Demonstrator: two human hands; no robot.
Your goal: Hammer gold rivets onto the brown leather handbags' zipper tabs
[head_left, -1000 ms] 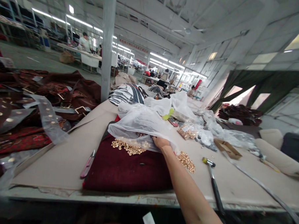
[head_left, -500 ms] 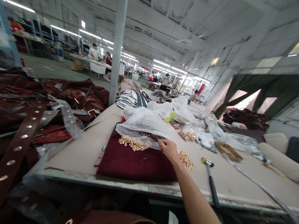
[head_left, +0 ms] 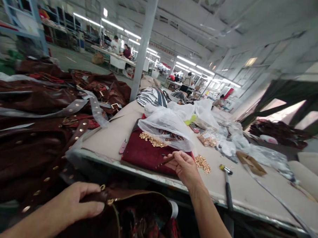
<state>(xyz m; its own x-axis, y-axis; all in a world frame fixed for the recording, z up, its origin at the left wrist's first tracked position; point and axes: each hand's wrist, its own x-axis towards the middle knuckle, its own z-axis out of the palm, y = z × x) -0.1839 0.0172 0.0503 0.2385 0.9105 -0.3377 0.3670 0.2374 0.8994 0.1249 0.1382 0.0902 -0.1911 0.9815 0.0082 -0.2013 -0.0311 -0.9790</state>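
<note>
My left hand (head_left: pixel 76 201) grips the rim of a dark brown leather bag (head_left: pixel 142 206) at the bottom of the view, near a small gold ring on it. My right hand (head_left: pixel 184 168) is above the table and pinches a thin brown strip (head_left: pixel 167 161). Just beyond that hand lies a maroon velvet cloth (head_left: pixel 146 157), partly under a clear plastic bag (head_left: pixel 166 124). Gold studs (head_left: pixel 152 139) lie in a row on the cloth, and a loose pile of gold studs (head_left: pixel 202 164) sits on the table to the right of my right hand.
Heaps of brown leather goods with studded straps (head_left: pixel 49 156) fill the left side. On the beige table (head_left: pixel 105 137) lie a pink-handled blade (head_left: pixel 123 146) and a black-handled hammer (head_left: pixel 226 181). Plastic bags crowd its far end. Co-workers (head_left: pixel 120 49) stand at distant tables.
My left hand has come into view holding the leather bag. My right hand has moved back from the plastic bag's edge with the brown strip. The view has turned left.
</note>
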